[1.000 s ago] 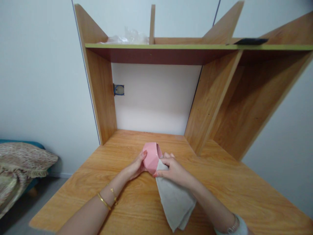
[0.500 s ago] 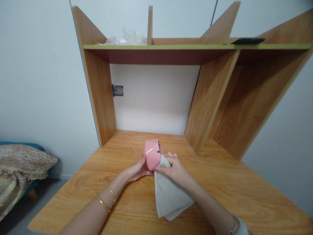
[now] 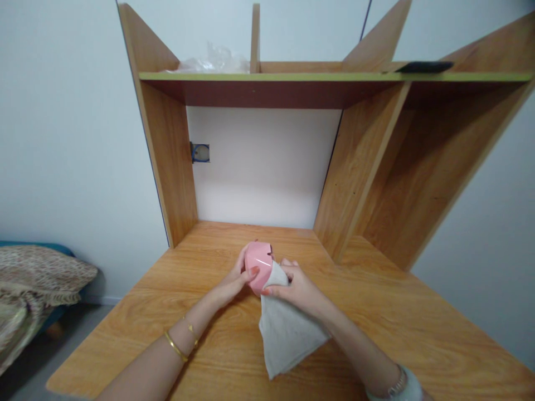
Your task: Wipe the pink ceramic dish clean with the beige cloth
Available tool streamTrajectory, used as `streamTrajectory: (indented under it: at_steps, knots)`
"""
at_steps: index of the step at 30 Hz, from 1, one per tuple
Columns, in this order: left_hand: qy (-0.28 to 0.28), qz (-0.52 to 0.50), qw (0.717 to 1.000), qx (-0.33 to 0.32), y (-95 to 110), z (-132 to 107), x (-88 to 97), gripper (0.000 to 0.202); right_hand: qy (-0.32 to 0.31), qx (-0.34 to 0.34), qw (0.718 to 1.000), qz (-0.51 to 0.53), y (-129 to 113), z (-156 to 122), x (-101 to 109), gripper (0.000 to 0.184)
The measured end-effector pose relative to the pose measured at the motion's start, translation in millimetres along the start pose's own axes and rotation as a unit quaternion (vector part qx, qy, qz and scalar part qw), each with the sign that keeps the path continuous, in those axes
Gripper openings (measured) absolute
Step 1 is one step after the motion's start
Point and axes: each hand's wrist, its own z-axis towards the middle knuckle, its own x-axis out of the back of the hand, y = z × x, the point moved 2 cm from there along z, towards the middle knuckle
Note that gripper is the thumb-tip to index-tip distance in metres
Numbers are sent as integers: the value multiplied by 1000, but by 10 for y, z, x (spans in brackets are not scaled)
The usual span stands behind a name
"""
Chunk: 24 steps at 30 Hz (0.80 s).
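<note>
A glossy pink faceted container (image 3: 258, 260), with a small notch in its rim, is tilted above the desk with its opening turned to the right. My left hand (image 3: 239, 279) grips it from the left, thumb across its near side. My right hand (image 3: 295, 284) pinches a light grey cloth (image 3: 288, 334) against the container's right rim. The cloth hangs down from those fingers in a loose fold. The inside of the container is mostly hidden by the cloth and fingers.
The wooden desk (image 3: 200, 334) spreads beneath both hands. Behind it stands a shelf unit (image 3: 267, 77) holding a clear plastic bag (image 3: 215, 60) and a flat black object (image 3: 424, 67). A socket hole (image 3: 201, 153) is in the back wall. A patterned blanket (image 3: 37, 273) lies at left.
The pink container has turned a little in my left hand, and the left thumb now lies over its front. My right hand and the cloth have shifted slightly left.
</note>
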Motion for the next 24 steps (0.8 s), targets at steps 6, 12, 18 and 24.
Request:
streamTrajectory:
  at_steps: [6,12,18,24]
  knots:
    - [38,-98,993,61,-199,54,109,74,-19,20,994,-105,-17,-19,-12,15]
    - [7,-161,979,121,-113,27,84,70,-32,78,976,-201,-65,-38,-22,20]
    - [-48,-198,968,147,-14,8,36,75,-16,81,980,-184,-48,-52,-60,23]
    - [-105,-111,983,101,35,-4,-24,89,47,-1,996,-72,62,-15,-30,27]
